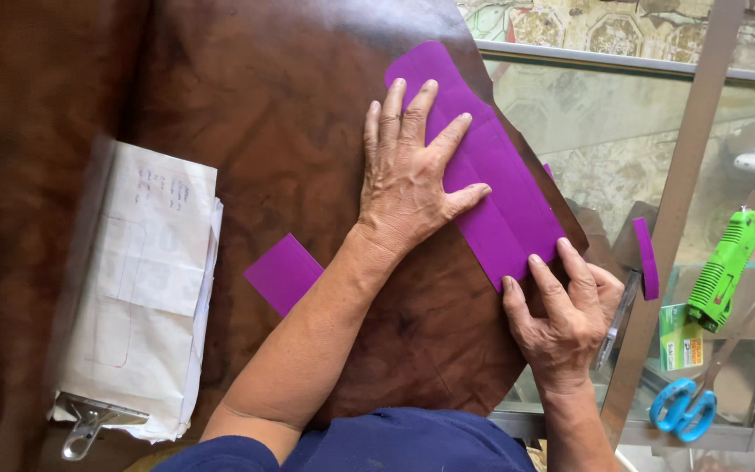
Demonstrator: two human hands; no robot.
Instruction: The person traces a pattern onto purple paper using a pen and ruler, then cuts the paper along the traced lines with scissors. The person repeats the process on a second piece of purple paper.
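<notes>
Purple template (491,188) lies flat on a sheet of brown leather (290,114), toward the sheet's two o'clock edge, running from about eleven o'clock down to four o'clock. Nearest, the right hand (561,319) rests at the template's lower end with its fingertips pressed on the purple corner; a pen (613,323) seems tucked beneath the palm, though I cannot tell how firmly it is gripped. Just beyond, at ten o'clock from it, the left hand (412,175) lies open and spread, palm down on the template's upper half, pinning it to the leather. Neither hand is closed around the template; both press it flat.

The step in hand looks like positioning the template for tracing. Any next move calls for steady downward pressure so the piece does not slide.

A smaller purple piece (283,273) lies at eight o'clock, clipped papers (146,288) farther left, blue scissors (683,406) and a green tool (727,267) under the glass worktop (605,131) at three o'clock.
</notes>
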